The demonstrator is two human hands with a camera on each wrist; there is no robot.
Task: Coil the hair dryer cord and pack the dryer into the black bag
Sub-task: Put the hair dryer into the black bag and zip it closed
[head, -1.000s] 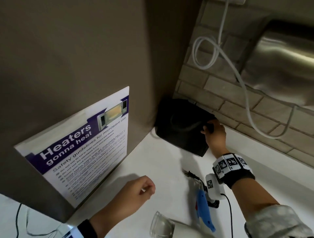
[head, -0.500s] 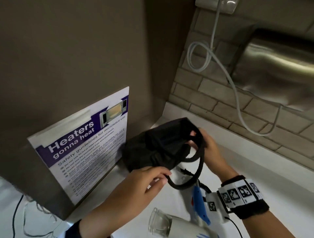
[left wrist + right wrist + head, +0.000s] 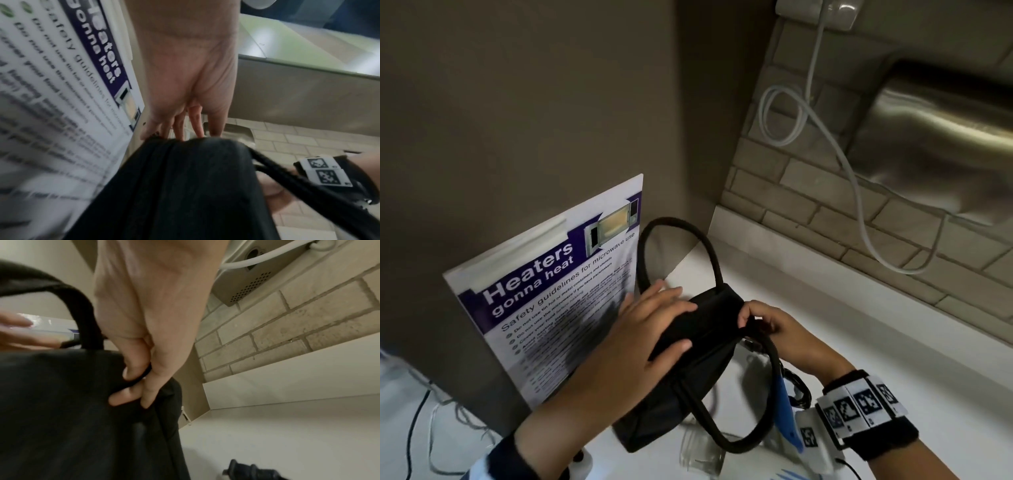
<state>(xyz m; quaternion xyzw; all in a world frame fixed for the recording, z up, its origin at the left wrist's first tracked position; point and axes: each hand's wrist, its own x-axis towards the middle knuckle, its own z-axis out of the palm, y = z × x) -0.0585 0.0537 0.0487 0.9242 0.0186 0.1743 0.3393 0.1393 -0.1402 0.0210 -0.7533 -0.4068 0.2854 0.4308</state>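
Observation:
Both hands hold the black bag (image 3: 688, 387) above the white counter (image 3: 893, 359), in front of me. My left hand (image 3: 654, 325) grips the bag's top edge, fingers over the far side and thumb on the near side. My right hand (image 3: 763, 325) pinches the rim by the strap, as the right wrist view shows on the bag (image 3: 72, 418). One handle (image 3: 678, 226) arches up at the back; the other (image 3: 756, 442) hangs toward me. Partly hidden under the bag lies the hair dryer (image 3: 702, 452), with a clear nozzle and a blue part (image 3: 786, 421). Its dark plug (image 3: 246, 470) rests on the counter.
A grey appliance side (image 3: 517, 102) with a microwave safety poster (image 3: 551, 291) stands close on the left. Behind is a brick wall (image 3: 808, 205) with a looped white cable (image 3: 859, 192) and a steel fixture (image 3: 945, 137). Loose wires (image 3: 421, 428) lie at the lower left.
The bag came out of the back corner toward me, gripped by the right hand. The left hand then took its top edge, and the bag turned so one handle stands up.

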